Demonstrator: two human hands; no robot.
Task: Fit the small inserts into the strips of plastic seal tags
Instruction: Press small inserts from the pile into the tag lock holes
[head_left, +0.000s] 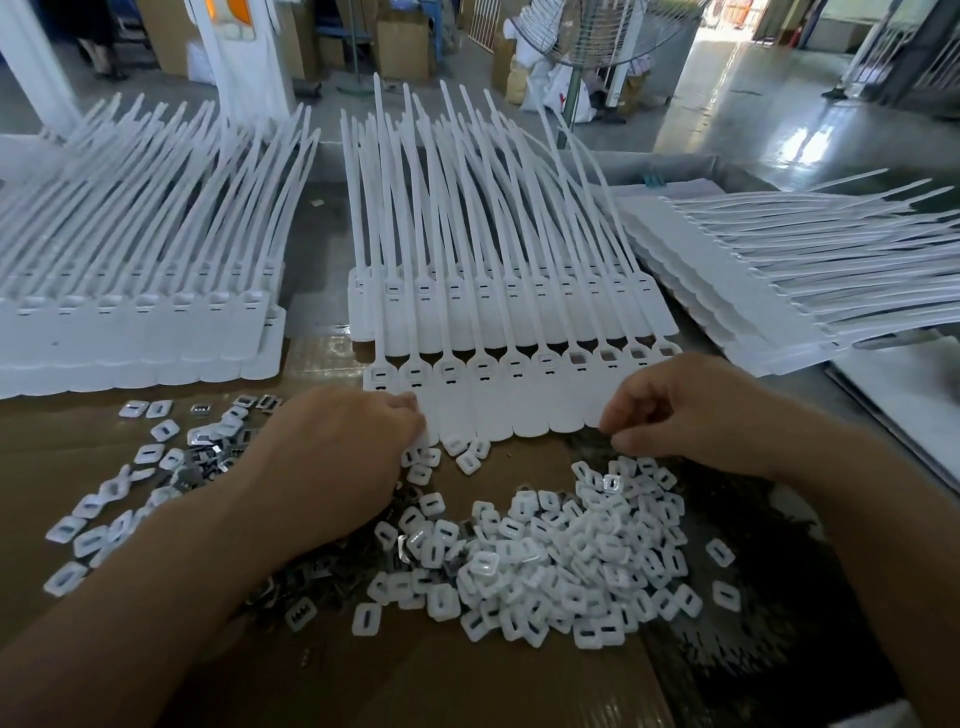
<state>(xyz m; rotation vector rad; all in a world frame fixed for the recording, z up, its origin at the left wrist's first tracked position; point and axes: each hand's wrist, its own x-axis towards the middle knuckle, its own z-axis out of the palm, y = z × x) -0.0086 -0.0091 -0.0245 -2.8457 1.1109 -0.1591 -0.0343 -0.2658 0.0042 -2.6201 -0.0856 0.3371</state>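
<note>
A strip of white plastic seal tags (519, 410) lies on the cardboard before me, its long tails pointing away. Most of its square sockets hold white inserts; three at the right end (608, 357) are open. My left hand (337, 457) grips the strip's lower left corner. My right hand (685, 410) pinches the strip's lower right edge with curled fingers. A heap of small white inserts (561, 561) lies just below the strip, between my forearms. Small metal clips (208, 452) mix with more inserts on the left.
A stack of tag strips (135, 322) lies at the left, another stack (493, 306) sits behind the strip, and a third (779, 291) fans out at the right. A standing fan (587, 31) and cardboard boxes (400, 47) are on the floor beyond.
</note>
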